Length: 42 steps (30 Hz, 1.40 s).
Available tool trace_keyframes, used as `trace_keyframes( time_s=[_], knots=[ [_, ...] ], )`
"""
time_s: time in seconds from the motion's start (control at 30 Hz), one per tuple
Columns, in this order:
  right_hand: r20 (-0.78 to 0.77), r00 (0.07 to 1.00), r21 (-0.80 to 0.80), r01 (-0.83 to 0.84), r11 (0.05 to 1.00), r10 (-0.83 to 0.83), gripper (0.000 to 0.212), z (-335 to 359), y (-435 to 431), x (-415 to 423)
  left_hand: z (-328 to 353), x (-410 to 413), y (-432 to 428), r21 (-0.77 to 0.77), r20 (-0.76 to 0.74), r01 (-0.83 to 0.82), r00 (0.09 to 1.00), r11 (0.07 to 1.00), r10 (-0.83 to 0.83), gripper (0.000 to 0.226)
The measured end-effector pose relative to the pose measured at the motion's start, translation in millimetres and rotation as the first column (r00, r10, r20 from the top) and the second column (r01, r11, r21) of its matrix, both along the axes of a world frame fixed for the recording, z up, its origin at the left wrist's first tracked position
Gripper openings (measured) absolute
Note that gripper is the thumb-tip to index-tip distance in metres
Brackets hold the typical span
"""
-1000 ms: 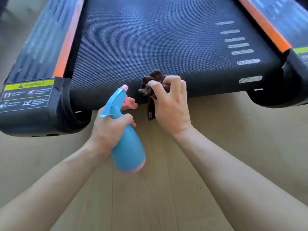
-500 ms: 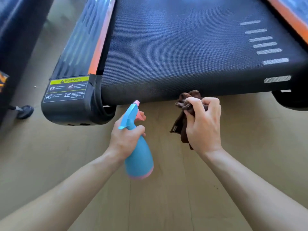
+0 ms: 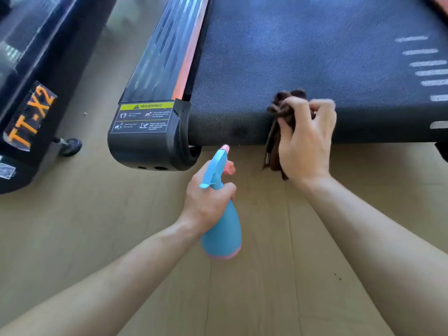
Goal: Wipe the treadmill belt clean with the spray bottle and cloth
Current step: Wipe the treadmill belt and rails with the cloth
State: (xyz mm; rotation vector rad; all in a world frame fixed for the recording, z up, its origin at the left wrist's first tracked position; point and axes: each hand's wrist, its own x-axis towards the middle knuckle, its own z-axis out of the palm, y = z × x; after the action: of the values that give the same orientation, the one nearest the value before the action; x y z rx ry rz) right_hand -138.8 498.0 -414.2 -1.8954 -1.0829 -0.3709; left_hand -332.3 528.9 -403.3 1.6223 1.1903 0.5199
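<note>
The black textured treadmill belt [image 3: 303, 52] fills the upper right, its rear edge curving down towards the floor. My right hand [image 3: 306, 144] grips a bunched dark brown cloth [image 3: 282, 109] against that rear edge, and part of the cloth hangs below my palm. My left hand [image 3: 207, 197] holds a blue spray bottle [image 3: 221, 229] with a pink nozzle and base. A finger rests on the trigger. The nozzle points at the belt edge just left of the cloth.
The treadmill's left side rail [image 3: 167, 52] has an orange stripe and a yellow warning label [image 3: 145, 117] on its black end cap. A second machine marked TT-X2 [image 3: 29, 115] with a small wheel [image 3: 70, 146] stands at the left. Light wooden floor [image 3: 97, 226] lies below.
The view has shifted left, bringing the second machine into sight. My right hand has lifted the cloth from below the belt edge back onto it. The bottle stays aimed at the belt.
</note>
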Motion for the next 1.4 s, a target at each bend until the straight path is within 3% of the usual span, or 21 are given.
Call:
trace_keyframes(
  time_s=[0.13,0.3,0.4,0.53,0.63,0.8,1.03,1.2,1.3,1.4],
  knots=[
    [0.151,0.979,-0.043,0.142,0.989,-0.135,0.023,3,47,-9,6,-8,11,0.027,0.057,-0.027,0.998,0.999,0.026,0.072],
    [0.365,0.925,-0.103,-0.074,0.992,0.107,0.026,-25,56,-44,11,-19,34,0.047,0.105,-0.072,0.992,0.996,0.067,0.065],
    [0.447,0.885,-0.122,-0.079,0.989,0.126,0.028,-30,40,-26,9,-26,40,0.060,0.119,-0.054,0.992,0.997,0.046,0.072],
    [0.376,0.927,-0.090,0.038,0.995,-0.001,0.024,-26,8,10,5,-38,42,0.047,0.085,-0.021,0.996,0.999,0.017,0.064],
    [0.335,0.942,-0.093,0.056,0.994,-0.022,0.022,-17,31,-2,8,-43,36,-0.010,0.070,-0.045,0.997,0.999,0.045,0.065],
    [0.451,0.872,-0.196,-0.110,0.974,0.190,0.018,1,84,-35,13,-45,29,-0.036,0.064,-0.099,0.993,0.994,0.101,0.068],
    [0.476,0.819,-0.225,-0.237,0.945,0.319,0.023,-21,18,13,26,-41,14,-0.045,0.022,-0.097,0.995,0.994,0.098,0.059],
    [0.417,0.839,-0.267,-0.255,0.929,0.350,0.019,11,76,-20,33,-34,14,-0.026,-0.030,-0.133,0.991,0.991,0.132,0.050],
    [0.345,0.862,-0.333,-0.256,0.907,0.370,0.020,24,94,-34,42,-31,11,-0.026,-0.063,-0.150,0.987,0.988,0.148,0.059],
    [0.389,0.782,-0.341,-0.369,0.865,0.487,0.023,10,59,-11,51,-34,7,-0.033,-0.020,-0.175,0.985,0.984,0.174,0.057]
  ],
)
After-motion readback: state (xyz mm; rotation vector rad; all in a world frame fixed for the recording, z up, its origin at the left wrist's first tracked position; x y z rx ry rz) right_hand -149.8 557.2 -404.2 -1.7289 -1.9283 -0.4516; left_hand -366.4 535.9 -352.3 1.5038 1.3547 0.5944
